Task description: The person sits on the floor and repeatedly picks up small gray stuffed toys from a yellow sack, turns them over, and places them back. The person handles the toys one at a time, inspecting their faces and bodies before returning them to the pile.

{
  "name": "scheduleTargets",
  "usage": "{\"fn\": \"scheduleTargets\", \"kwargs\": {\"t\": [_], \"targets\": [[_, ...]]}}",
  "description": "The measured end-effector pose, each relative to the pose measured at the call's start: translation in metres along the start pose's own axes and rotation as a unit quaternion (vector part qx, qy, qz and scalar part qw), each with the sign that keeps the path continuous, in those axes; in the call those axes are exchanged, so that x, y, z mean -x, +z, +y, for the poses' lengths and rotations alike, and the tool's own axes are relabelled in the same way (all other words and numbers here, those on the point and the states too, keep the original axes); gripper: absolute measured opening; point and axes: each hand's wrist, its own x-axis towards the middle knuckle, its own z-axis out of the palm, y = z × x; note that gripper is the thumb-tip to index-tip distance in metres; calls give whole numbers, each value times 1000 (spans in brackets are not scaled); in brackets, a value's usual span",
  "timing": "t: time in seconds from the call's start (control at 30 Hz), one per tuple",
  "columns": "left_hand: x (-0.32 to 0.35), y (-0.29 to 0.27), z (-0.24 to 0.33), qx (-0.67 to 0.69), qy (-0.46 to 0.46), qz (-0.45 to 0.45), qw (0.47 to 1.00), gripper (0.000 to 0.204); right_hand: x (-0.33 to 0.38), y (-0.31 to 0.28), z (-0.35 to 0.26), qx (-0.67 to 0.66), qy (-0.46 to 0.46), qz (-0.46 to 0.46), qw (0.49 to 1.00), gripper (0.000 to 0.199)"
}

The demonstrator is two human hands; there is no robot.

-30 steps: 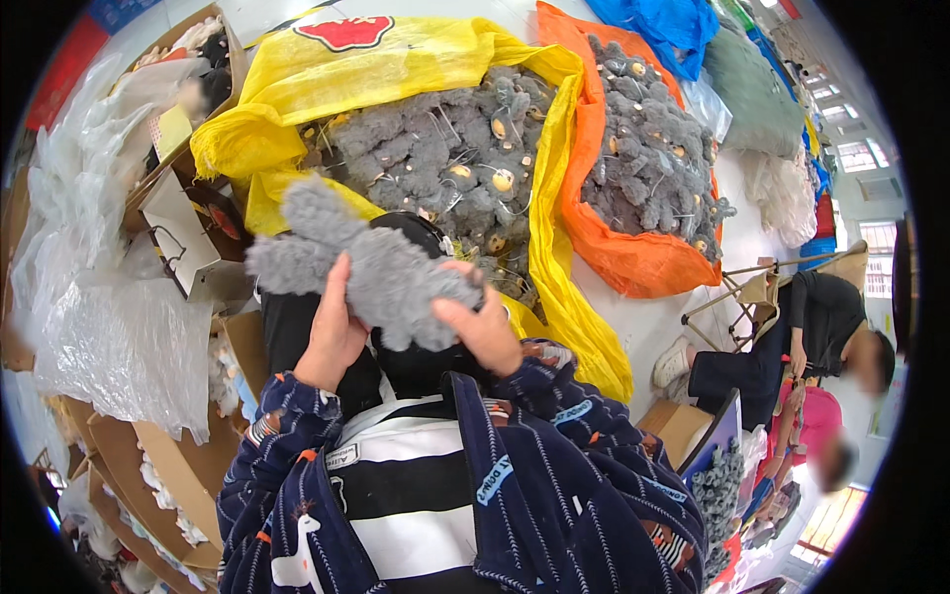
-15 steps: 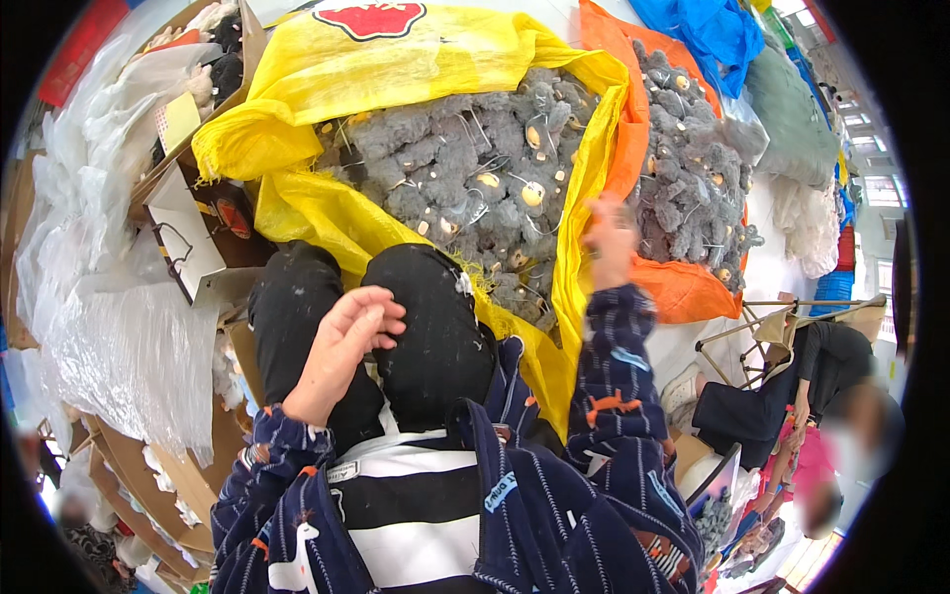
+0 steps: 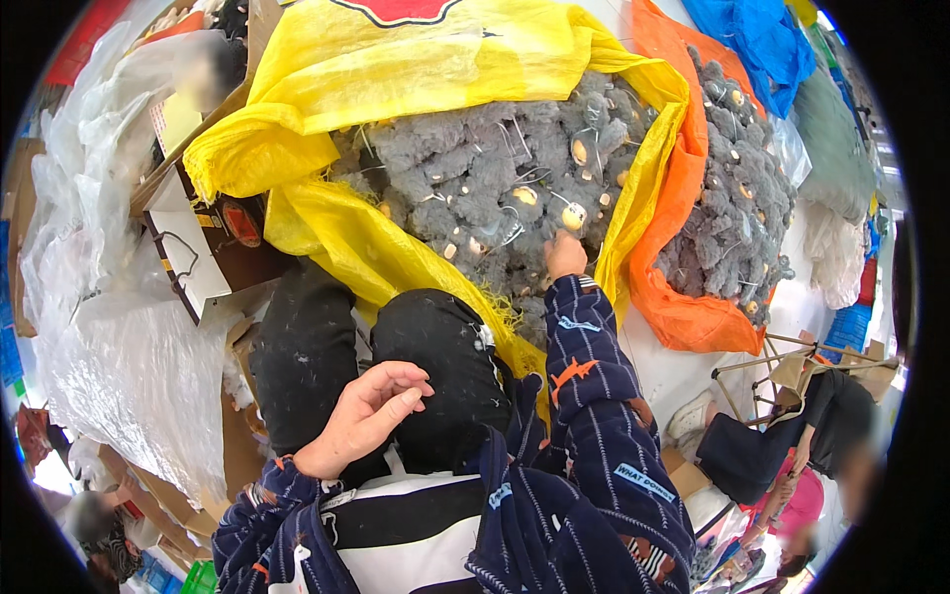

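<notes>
My right hand [image 3: 566, 255] reaches into the near right part of the yellow woven sack [image 3: 396, 74]. Its fingers are curled closed on one of the small grey plush toys [image 3: 465, 163], and the fingertips are partly hidden in the fluff. Several such toys, with beige round parts and thin white strings, fill the sack. Over my lap, my left hand [image 3: 371, 411] hovers with loosely bent fingers, thumb apart, holding nothing. An orange sack [image 3: 665, 267] of similar grey toys [image 3: 737, 198] stands beside the yellow one, to the right.
At the left is an open dark-and-white box [image 3: 213, 243] beside clear plastic sheeting [image 3: 129, 376]. Cardboard boxes stand at the lower left. A blue bag [image 3: 757, 45] lies at the far right. A folding-frame stool [image 3: 787, 371] and a seated person [image 3: 807, 436] are to my right.
My right hand has come from over the sacks' shared edge, left and down into the yellow sack's toys. My left hand is still empty over my lap. The view has shifted slightly.
</notes>
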Motion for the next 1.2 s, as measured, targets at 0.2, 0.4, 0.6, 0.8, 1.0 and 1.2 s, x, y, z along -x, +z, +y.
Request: {"fn": "scheduleTargets", "kwargs": {"t": [0.2,0.4,0.6,0.8,1.0,1.2], "targets": [[-2,6,0,-4,20,-1,1000,20,4,-66,-12,-532,182,0,827,16],[3,9,-11,-197,226,61,952,31,96,-218,-91,-791,105,-85,596,9],[22,12,17,-395,445,177,784,79,219,-293,-168,-752,84,-205,621,13],[62,3,24,-360,492,71,789,38,262,-276,-183,-708,-40,-290,643,25],[67,14,1,-119,405,125,898,22,261,-252,-183,-665,-153,-175,710,39],[60,20,-14,-10,218,123,968,19,267,-226,-181,-645,-65,-157,745,19]]}}
